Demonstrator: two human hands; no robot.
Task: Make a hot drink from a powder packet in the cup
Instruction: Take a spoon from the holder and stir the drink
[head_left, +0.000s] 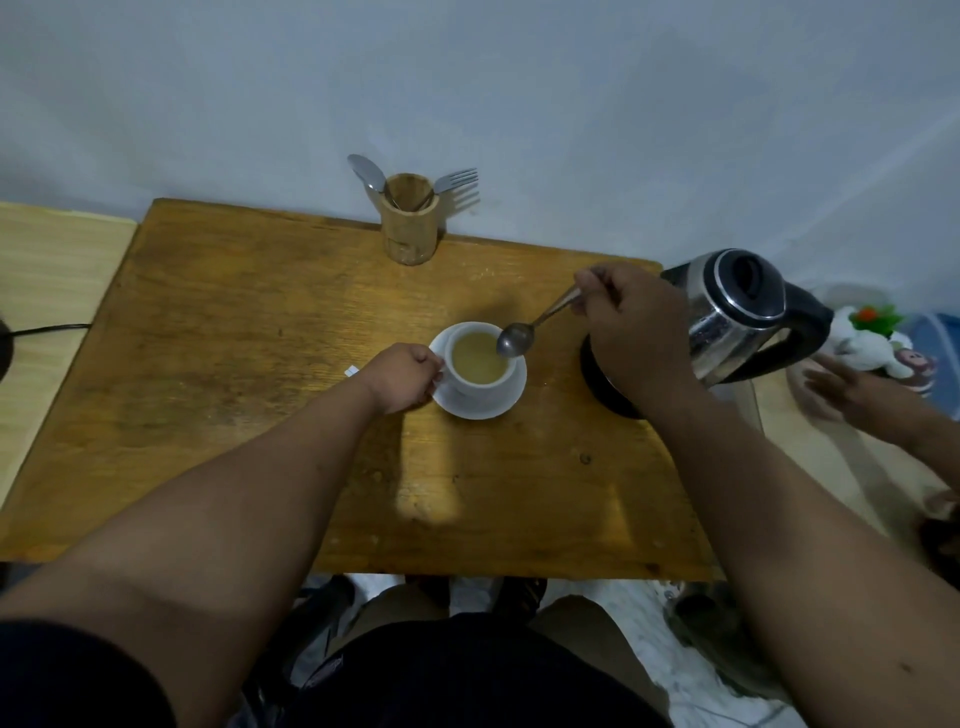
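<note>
A white cup (475, 382) filled with a light brown drink stands on a white saucer (501, 402) in the middle of the wooden table (234, 364). My left hand (402, 376) grips the cup's left side at the handle. My right hand (631, 327) pinches the handle of a metal spoon (519, 338), whose bowl hovers just over the cup's right rim, above the liquid. A small white scrap of packet (351, 370) lies on the table just left of my left hand.
A steel electric kettle (743, 317) on its black base (605, 387) stands right of the cup, behind my right hand. A wooden holder (409, 221) with a spoon and fork is at the back edge. Another person's hand (841, 387) reaches in at right, near a plush toy (878, 343).
</note>
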